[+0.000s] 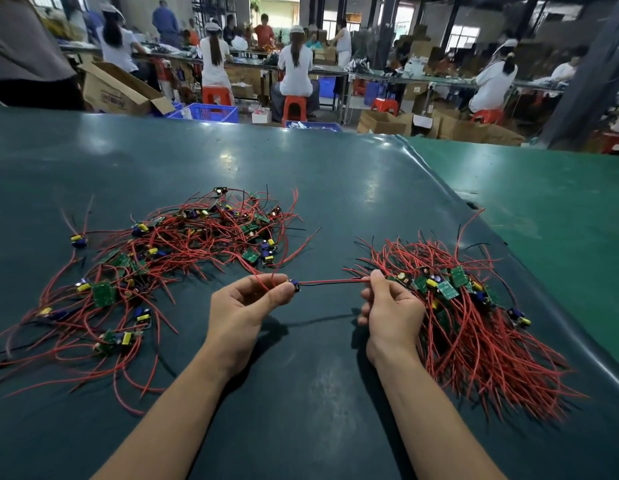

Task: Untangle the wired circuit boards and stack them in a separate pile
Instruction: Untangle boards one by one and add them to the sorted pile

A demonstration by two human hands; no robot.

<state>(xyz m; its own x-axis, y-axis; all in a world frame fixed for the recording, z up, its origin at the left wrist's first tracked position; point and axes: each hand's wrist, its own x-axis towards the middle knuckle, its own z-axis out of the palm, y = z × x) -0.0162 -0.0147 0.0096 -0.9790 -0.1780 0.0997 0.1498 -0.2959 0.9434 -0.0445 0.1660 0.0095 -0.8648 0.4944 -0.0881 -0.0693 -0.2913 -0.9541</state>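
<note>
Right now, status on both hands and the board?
Left hand pinching board. Right hand pinching its wire, taut. Tangled pile left, sorted pile right. Nothing in the way.

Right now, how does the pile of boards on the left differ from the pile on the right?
The left pile is spread wide and tangled, its wires looping every way; the right pile is tighter, its wires lying roughly parallel. No hand touches the left pile; the right hand rests against the right pile. Both hold green boards with red wires.
</note>
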